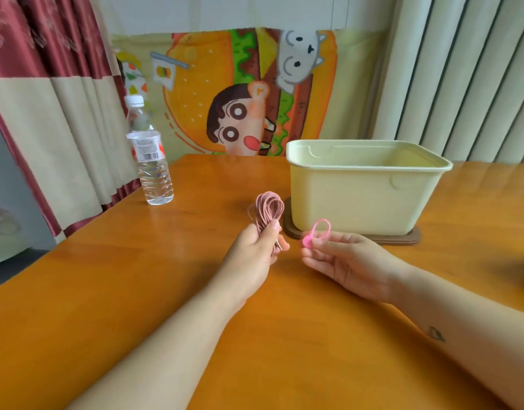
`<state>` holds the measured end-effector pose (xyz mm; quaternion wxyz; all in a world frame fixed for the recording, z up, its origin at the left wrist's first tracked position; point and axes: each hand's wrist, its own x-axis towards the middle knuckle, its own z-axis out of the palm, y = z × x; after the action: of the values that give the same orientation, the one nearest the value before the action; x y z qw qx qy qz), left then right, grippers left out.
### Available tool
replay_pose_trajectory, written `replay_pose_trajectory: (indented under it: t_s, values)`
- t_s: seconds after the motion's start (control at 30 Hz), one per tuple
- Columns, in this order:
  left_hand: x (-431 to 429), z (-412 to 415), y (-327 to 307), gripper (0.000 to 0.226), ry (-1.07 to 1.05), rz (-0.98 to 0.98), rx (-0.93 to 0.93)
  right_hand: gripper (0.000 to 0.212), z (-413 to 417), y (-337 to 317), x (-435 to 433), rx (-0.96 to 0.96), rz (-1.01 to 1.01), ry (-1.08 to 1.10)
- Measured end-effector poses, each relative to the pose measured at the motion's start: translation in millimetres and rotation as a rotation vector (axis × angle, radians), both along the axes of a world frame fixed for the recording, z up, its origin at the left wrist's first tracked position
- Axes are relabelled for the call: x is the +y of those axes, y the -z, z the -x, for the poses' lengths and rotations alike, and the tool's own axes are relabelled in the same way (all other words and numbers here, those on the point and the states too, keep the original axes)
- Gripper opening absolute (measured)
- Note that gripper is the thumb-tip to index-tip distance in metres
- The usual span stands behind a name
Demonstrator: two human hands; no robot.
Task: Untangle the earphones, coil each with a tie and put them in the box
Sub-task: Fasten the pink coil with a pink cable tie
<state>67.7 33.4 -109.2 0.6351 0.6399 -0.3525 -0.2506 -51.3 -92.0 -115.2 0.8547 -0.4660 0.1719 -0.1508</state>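
The left hand [259, 247] gripped the coiled pink earphones [268, 210] upright above the table [166, 261]. The right hand [343, 258], palm up, pinched a pink looped tie [315, 233] just before the cream box [364, 190].

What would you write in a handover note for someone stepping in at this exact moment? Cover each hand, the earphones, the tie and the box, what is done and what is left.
Left hand: grips the pink earphones, wound into a coil, above the table.
Right hand: pinches the pink tie, bent into a loop, close beside the coil.
Box: open, just behind the hands; its bottom is out of sight.
Done: this pair is untangled and coiled.
Left: fasten the tie round the coil and place it in the box. No other earphones are in view.
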Motion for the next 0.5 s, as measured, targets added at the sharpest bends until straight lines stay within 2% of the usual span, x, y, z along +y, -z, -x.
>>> replay_pose_trajectory:
  t_s: [0.13, 0.23, 0.37, 0.5]
  values:
    - [-23, 25, -2, 0.028, 0.034, -0.051, -0.089, 0.016, 16, 3, -10, -0.041, -0.014, 0.039]
    - [-38, 37, 0, 0.026, -0.009, -0.048, -0.082, 0.016, 20, 1, -12, -0.071, -0.017, 0.062]
    - [-48, 47, 12, 0.024, -0.015, -0.002, -0.099, 0.014, 21, 0, -16, -0.099, -0.03, 0.082]
    - [-45, 46, 19, 0.034, -0.024, 0.049, -0.128, 0.01, 21, 1, -20, -0.097, -0.018, 0.062]
